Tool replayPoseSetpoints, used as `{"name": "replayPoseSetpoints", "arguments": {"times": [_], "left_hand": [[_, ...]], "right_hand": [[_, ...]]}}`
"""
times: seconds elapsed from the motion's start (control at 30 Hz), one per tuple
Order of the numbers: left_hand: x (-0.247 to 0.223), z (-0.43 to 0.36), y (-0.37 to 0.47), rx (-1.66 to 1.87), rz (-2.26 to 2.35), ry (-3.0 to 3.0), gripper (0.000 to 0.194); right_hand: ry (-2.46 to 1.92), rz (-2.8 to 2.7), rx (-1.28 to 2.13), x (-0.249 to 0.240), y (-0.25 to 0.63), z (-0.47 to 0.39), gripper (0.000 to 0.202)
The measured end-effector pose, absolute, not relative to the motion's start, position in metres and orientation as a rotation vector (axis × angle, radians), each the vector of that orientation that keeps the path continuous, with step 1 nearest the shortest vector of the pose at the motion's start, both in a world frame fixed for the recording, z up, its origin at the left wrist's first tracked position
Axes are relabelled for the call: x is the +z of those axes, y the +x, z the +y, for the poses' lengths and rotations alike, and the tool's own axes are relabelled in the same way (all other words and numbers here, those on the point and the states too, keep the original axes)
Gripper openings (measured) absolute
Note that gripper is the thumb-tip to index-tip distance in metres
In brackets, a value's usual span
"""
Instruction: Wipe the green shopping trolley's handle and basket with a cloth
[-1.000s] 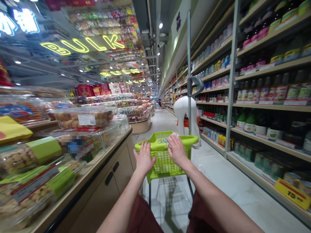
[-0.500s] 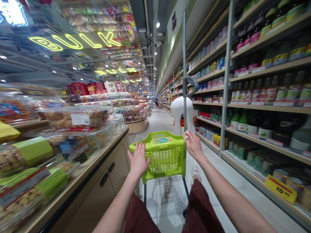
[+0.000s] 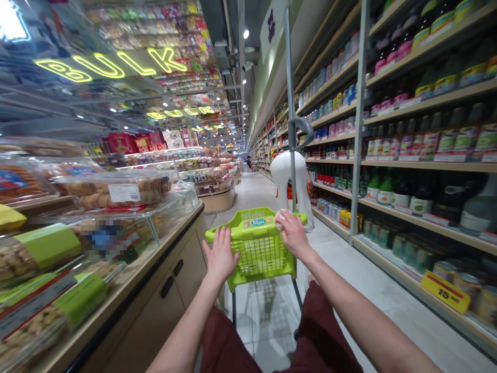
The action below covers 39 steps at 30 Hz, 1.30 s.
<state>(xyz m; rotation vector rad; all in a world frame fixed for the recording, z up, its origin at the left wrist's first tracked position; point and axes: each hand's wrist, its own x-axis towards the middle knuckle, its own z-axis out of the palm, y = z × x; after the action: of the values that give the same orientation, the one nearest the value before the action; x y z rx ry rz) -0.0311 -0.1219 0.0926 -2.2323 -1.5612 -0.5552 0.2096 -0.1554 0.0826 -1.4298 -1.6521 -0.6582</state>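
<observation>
Cart (image 3: 267, 259) — left hand (image 3: 222, 255) spread on handle (image 3: 252, 232), gripping nothing; right hand (image 3: 294, 234) curled round white wad (image 3: 278, 219) — now shifted inward, bringing wad back over handle.

Light was moderately bright, falling from small ceiling lamps (image 3: 246, 34) at twelve o'clock, while yellow neon letters (image 3: 111, 65) glowed at ten; beyond them, a sign (image 3: 13, 23) burned out to white. Glare streaked the clear plastic packs (image 3: 116, 189) at nine o'clock, which looked smeared. A soft shadow lay on the floor (image 3: 334, 269) beneath the green cart (image 3: 264, 256), itself fairly crisp. Toward three o'clock, shelf recesses sank into dimness, and bottles (image 3: 477, 199) there leaned, stretched by wide-angle distortion. A pixelated patch (image 3: 104, 238) sat between eight and nine.
</observation>
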Motion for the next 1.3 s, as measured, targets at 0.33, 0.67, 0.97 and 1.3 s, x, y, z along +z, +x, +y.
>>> {"name": "replayPoseSetpoints", "arguments": {"times": [0.33,0.67,0.97,1.3], "left_hand": [[0.091,-0.126,-0.020,-0.562,-1.554,-2.231,0.065],[0.091,-0.128,-0.026,-0.570,-1.490,-2.260,0.066],[0.088,-0.139,-0.019,-0.629,-1.464,-2.275,0.065],[0.090,-0.144,-0.025,-0.633,-1.415,-2.323,0.063]], "right_hand": [[-1.334,-1.513,-0.697,0.071,0.209,-0.154,0.045],[-1.426,-1.598,-0.627,0.079,0.214,-0.160,0.046],[-1.307,-1.568,-0.650,0.079,0.192,-0.159,0.046],[-1.353,-1.609,-0.610,0.082,0.200,-0.170,0.044]]}}
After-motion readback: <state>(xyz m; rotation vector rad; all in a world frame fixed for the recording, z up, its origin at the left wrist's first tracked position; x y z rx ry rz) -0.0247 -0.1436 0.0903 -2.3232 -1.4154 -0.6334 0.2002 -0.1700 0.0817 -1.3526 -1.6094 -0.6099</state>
